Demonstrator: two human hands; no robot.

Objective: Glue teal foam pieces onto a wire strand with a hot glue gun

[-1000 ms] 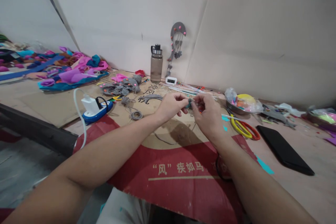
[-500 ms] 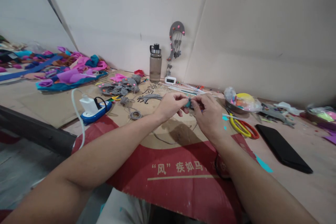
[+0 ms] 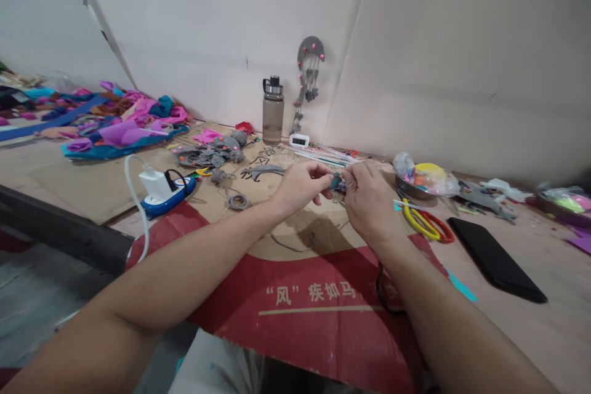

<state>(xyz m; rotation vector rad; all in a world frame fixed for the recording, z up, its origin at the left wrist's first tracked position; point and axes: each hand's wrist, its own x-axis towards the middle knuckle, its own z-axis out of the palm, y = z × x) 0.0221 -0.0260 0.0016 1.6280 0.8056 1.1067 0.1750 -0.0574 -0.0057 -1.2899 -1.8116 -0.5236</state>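
My left hand [image 3: 305, 184] pinches a small teal-and-grey piece [image 3: 335, 181] between thumb and fingertips, above the cardboard sheet [image 3: 277, 243]. Close beside it on the right, my right hand [image 3: 370, 200] has its fingertips pressed together at the edge of the piece; what they grip is hidden. A thin grey cord [image 3: 289, 247] lies on the cardboard below the hands. Left of them are a small coil of grey cord [image 3: 237, 201] and a curved grey felt strip [image 3: 264, 170].
Yellow-and-red-handled scissors [image 3: 422, 223] and a black phone [image 3: 496, 258] lie at right. A bowl [image 3: 422, 189] stands behind them. At left are a power strip [image 3: 168, 198] and felt scraps [image 3: 129, 129]. A bottle [image 3: 273, 114] and small clock [image 3: 299, 141] stand by the board.
My right fingertips have shifted slightly right and curled more, a little apart from my left ones. My left hand has stayed nearly still. A pixelated patch now shows at the upper left.
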